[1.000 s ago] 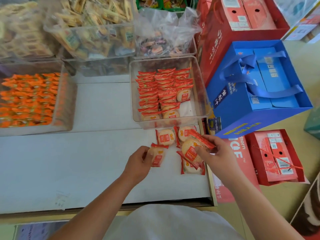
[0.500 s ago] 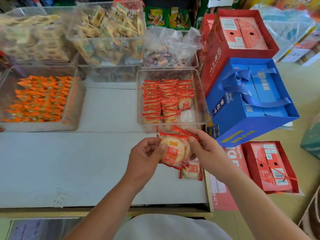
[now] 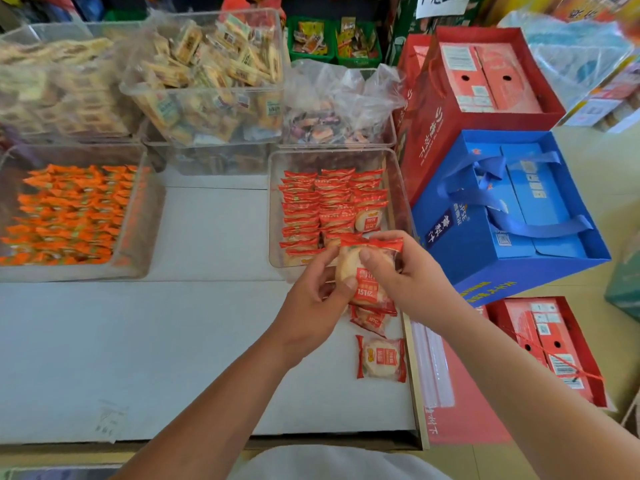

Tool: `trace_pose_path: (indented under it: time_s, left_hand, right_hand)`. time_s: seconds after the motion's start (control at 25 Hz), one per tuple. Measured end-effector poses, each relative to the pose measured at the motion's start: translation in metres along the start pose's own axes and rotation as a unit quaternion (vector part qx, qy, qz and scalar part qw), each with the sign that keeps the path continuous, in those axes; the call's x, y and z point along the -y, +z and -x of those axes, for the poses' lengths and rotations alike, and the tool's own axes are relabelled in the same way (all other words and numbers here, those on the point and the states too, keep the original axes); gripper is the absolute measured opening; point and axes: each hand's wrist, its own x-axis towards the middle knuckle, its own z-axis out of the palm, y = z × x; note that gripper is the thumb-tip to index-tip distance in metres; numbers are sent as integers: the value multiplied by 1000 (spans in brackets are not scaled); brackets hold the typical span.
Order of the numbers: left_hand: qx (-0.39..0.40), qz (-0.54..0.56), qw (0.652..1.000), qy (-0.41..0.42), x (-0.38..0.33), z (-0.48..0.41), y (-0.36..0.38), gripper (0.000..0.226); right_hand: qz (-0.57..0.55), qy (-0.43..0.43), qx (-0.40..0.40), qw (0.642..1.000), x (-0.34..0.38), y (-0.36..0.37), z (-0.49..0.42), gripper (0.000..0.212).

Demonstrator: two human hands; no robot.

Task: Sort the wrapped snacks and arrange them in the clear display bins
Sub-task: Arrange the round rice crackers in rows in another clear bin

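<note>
Head view: your left hand [image 3: 311, 301] and right hand [image 3: 414, 284] both pinch a small stack of snacks [image 3: 362, 289], held over the desk [image 3: 173, 341] at the near edge of the bin [image 3: 275, 202]. Square the wrappers with labels facing one way, then lay them in the bin's front-right gap. One loose snack [image 3: 381, 358] lies near you on the desk.

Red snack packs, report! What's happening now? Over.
Left hand and right hand both grip red packs. Held at clear bin front edge. One loose pack on table. Nothing blocking.
</note>
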Motion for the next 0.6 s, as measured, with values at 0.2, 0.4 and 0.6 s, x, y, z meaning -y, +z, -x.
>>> trace_pose_path:
  time_s: [0.2,0.4,0.6]
  left_hand:
    - [-19,9,1000,11,-5,-52,-13,61]
    - [24,-19,999,13,-12,-96,-22,57]
    - [9,-56,998,30,-18,-124,-21,49]
  right_hand:
    - [24,28,69,997,5,-20,-48,44]
    - [168,12,175,970,25,-58,-103,63]
    - [292,-28,190,937,28,-49,-135,50]
